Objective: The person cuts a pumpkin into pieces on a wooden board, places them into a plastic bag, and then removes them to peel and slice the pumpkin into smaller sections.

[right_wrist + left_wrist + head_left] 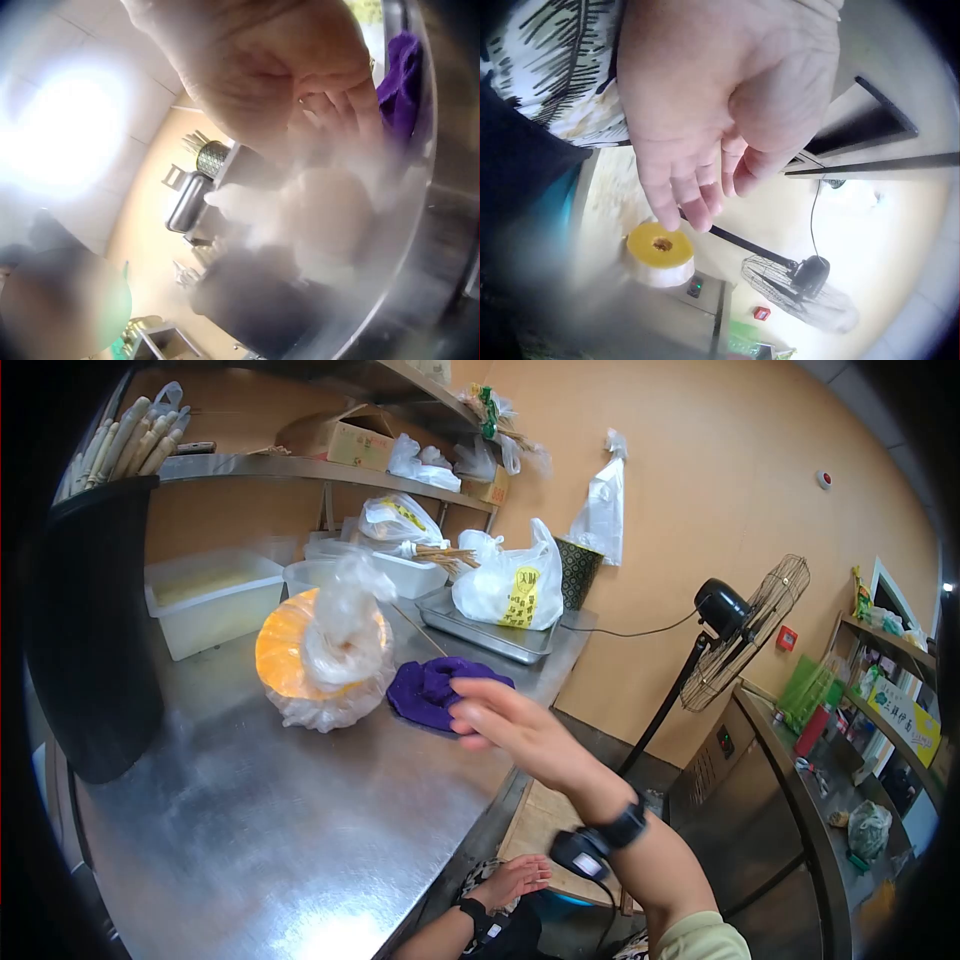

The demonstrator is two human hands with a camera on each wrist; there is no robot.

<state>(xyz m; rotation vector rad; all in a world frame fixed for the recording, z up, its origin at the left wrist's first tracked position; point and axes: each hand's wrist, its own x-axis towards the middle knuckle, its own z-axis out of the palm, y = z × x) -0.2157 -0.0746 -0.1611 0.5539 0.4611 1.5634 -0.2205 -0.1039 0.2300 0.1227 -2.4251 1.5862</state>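
Observation:
My right hand (525, 735) reaches over the table's right edge, holding nothing, its fingers extended. In the head view its fingertips overlap a crumpled purple cloth (415, 690). Left of that cloth sits a round orange thing (275, 650) partly covered by a clear plastic bag (345, 625) with a bunched top. My left hand (515, 880) hangs low by the table's front edge, palm showing in the left wrist view, fingers loosely bent around nothing. Beyond those fingers, that view shows a yellow-topped round thing (660, 246) with a dark centre. The right wrist view is hazy below the hand.
A tall black bin (95, 630) stands at the table's left. White plastic tubs (215, 610), a metal tray (490, 635) and a filled white bag (515, 585) line the back. A thin stick (418, 628) lies behind the cloth. A black stand fan (725, 605) stands to the right.

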